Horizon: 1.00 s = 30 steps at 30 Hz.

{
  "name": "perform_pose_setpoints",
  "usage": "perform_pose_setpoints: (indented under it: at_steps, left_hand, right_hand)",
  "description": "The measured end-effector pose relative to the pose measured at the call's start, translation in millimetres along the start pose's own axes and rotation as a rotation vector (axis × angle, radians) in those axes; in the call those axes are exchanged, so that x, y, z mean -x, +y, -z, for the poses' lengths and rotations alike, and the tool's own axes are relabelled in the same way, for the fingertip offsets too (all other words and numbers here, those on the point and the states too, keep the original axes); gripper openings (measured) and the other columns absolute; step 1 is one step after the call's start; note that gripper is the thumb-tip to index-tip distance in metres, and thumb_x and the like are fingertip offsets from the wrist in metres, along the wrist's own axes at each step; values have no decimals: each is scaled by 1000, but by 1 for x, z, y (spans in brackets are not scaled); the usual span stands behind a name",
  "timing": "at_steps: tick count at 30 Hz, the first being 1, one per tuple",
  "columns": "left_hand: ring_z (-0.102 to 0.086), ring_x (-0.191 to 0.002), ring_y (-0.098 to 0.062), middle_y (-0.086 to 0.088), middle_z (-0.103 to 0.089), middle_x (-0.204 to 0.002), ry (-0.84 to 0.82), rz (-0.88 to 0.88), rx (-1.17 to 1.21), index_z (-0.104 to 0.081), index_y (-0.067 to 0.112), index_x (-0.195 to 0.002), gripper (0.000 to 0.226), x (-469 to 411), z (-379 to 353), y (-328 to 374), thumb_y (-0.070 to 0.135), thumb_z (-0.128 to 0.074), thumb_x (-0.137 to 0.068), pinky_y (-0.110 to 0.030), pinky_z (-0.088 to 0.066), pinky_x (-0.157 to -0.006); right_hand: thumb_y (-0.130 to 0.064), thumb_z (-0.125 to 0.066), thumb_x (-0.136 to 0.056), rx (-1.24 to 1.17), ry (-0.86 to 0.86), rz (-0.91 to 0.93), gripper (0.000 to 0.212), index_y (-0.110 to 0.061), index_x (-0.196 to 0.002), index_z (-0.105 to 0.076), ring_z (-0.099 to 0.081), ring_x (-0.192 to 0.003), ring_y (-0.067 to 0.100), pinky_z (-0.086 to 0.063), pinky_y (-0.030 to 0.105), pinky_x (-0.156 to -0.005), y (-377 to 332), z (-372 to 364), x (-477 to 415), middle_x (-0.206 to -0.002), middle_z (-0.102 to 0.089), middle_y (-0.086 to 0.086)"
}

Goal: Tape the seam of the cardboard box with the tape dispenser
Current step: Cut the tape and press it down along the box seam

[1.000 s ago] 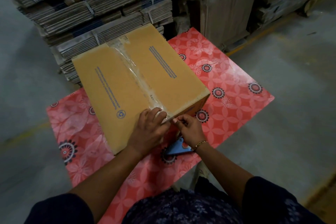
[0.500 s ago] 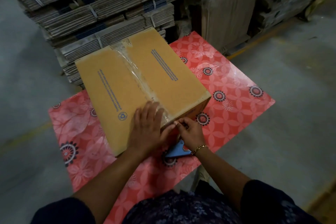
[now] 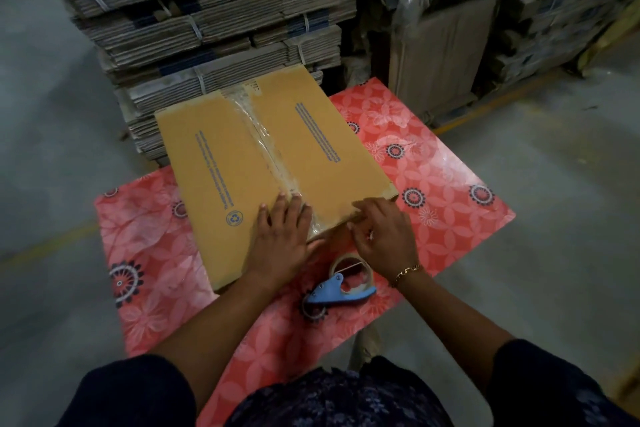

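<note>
Cardboard box (image 3: 242,180) lies flat on the red flowered table (image 3: 446,191), clear tape (image 3: 270,156) running down its centre seam to the near edge. Versus half a second ago: right hand (image 3: 384,236) has let go of the blue tape dispenser (image 3: 341,284), which now sits alone on the table just below that wrist, roll visible. Right fingers now rest loosely curled on the box's near corner, holding nothing. Left hand (image 3: 282,239) stays flat, fingers spread slightly, pressing the tape end at the near edge. Box front face mostly hidden behind both hands; printed blue text too blurred to read. Bundled flat cartons (image 3: 214,28) behind are cut off at the top
</note>
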<state>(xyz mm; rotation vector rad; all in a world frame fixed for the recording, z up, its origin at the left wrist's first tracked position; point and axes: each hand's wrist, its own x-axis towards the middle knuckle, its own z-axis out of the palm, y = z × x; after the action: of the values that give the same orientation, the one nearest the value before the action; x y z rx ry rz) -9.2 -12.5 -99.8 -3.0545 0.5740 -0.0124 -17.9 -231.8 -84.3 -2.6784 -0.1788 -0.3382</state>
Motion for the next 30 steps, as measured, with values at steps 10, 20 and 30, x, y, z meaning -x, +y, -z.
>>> perform_pose_setpoints:
  at_steps: [10,20,30]
  left_hand:
    - [-26,-154,-27,-8,-29,-166,36,61,35,-31,17,-157,77,25,11,-6,64,-28,-95,-55,-28,-121]
    - [-36,-150,-23,-4,-39,-162,50,170,-24,-37,21,-155,67,26,-1,1,60,-24,-102,-51,-33,-119]
    - [-38,-149,-24,-4,-40,-162,57,149,-103,-39,20,-153,74,24,-4,0,68,-34,-98,-50,-35,-117]
  right_hand:
    - [-65,-39,-95,197,-339,646,74,-14,-149,-41,-36,-146,22,-34,42,-115,-2,-11,-46,-158,-41,4]
    - [-54,-28,-102,224,-385,873,65,-11,-150,-41,-38,-146,25,-35,42,-117,11,-38,-69,-156,-42,9]
    - [-48,-40,-101,227,-413,946,66,-7,-153,-32,-30,-149,28,-31,44,-118,17,-44,-75,-160,-34,12]
